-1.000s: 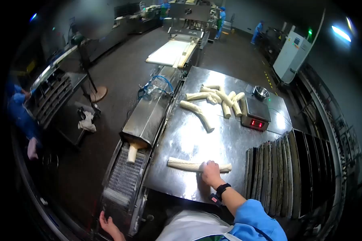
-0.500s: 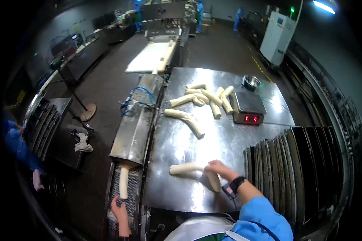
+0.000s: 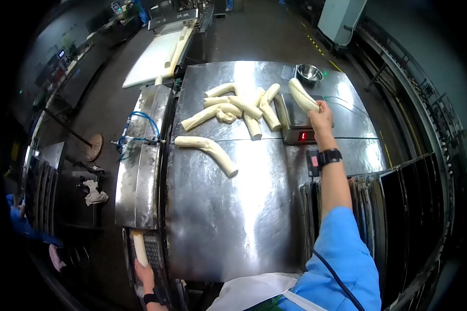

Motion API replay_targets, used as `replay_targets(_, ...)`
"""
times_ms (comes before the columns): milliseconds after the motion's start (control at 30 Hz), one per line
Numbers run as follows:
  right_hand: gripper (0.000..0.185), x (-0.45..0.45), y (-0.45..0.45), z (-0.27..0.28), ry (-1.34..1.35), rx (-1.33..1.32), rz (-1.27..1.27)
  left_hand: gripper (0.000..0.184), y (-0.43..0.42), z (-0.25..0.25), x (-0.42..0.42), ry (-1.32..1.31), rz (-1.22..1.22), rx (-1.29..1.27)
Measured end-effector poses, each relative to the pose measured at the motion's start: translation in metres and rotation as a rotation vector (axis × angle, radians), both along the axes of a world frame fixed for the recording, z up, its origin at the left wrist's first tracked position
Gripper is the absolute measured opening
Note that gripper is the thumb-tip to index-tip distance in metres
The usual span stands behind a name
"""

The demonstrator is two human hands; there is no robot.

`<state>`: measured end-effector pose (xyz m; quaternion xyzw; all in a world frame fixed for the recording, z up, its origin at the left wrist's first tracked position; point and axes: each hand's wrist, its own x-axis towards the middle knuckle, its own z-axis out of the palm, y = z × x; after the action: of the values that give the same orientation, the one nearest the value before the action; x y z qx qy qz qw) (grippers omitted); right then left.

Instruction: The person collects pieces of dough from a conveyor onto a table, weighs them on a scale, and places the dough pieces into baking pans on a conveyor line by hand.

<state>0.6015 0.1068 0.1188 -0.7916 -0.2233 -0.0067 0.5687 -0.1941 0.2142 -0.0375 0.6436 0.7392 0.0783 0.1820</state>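
Note:
My right hand (image 3: 320, 115) grips one end of a pale dough roll (image 3: 302, 95) over the digital scale (image 3: 296, 115), whose red display is lit. At the lower left, my left hand (image 3: 144, 271) is closed around the lower end of another dough roll (image 3: 139, 250), which comes out of the metal housing (image 3: 137, 192) above a mesh conveyor (image 3: 153, 254). A curved dough roll (image 3: 207, 147) lies alone on the steel table (image 3: 218, 217). Behind it, several more dough rolls (image 3: 251, 110) lie in a loose pile left of the scale.
A metal bowl (image 3: 309, 73) stands behind the scale. Dark trays (image 3: 410, 207) stand on edge at the right. A white belt (image 3: 153, 59) runs beyond the housing. Part of a person in blue (image 3: 18, 215) shows at the far left.
My right hand has carried its dough roll from the table's front up to the scale. My left hand has closed on the roll leaving the housing. The view has shifted.

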Motion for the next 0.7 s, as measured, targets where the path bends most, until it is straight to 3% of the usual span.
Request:
replay_targets(33,0.031,0.006,0.003,-0.007,-0.199,-0.113,-0.121,0.063,0.000,-0.003,-0.001,0.009,-0.008,-0.006)
replay_targets(167,0.034,0.002,0.008,-0.064,-0.290,-0.429,-0.285,0.061,-0.009,-0.015,-0.016,0.014,0.068,0.007)
replay_targets(200,0.035,-0.006,0.007,-0.062,-0.191,-0.298,-0.240,0.061,-0.013,-0.004,-0.009,0.079,0.063,-0.020)
replay_targets(267,0.036,-0.012,0.009,-0.054,-0.159,-0.324,-0.259,0.058,-0.019,0.022,0.017,0.237,0.105,-0.127)
replay_targets(333,0.038,-0.020,0.014,-0.048,-0.133,-0.322,-0.280,0.060,-0.019,0.002,-0.010,0.271,0.073,-0.106)
replay_targets(433,0.047,-0.036,0.028,-0.038,-0.134,-0.534,-0.422,0.065,-0.026,0.002,-0.019,0.289,0.091,-0.102)
replay_targets(500,0.060,-0.044,0.038,-0.035,-0.357,-0.465,-0.459,0.066,-0.033,0.011,-0.016,0.236,0.116,-0.126)
replay_targets(633,0.063,-0.071,0.058,-0.025,-0.521,-0.374,-0.271,0.074,-0.042,0.009,-0.032,0.288,0.138,-0.086)
replay_targets(700,0.063,-0.086,0.068,-0.019,-0.504,-0.360,-0.184,0.075,-0.047,0.013,-0.035,0.164,0.175,-0.064)
